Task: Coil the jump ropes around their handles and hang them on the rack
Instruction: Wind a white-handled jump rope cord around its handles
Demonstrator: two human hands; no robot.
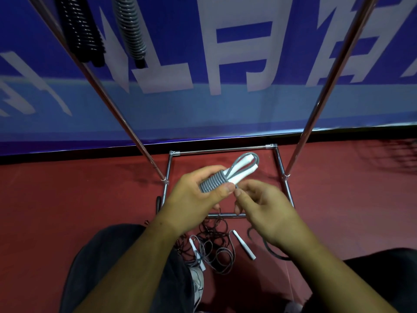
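A blue banner [203, 114] with large white characters is hanging across the back; a black strip [67, 158] is running along its foot; a red floor [349, 188] is spreading below; a pale sneaker [197, 283] is resting between 2 dark trouser legs [108, 256].

The light is dim and even, and the colours are muted. The grey jump rope [212, 182] at centre is the sharpest thing, with soft highlights on its coils. Just right of it the right hand [264, 206] is slightly smeared at the fingertips. Above the rope the blue banner [225, 53] is soft, its white lettering blurred. On either side of the rope the rack [334, 75] poles carry thin bright glints and splay outward with wide-angle distortion. Behind the rope the floor line bows. Below the rope the forearms and trousers sink into shadow. Far right of it the red floor [361, 177] shows a faint sheen.
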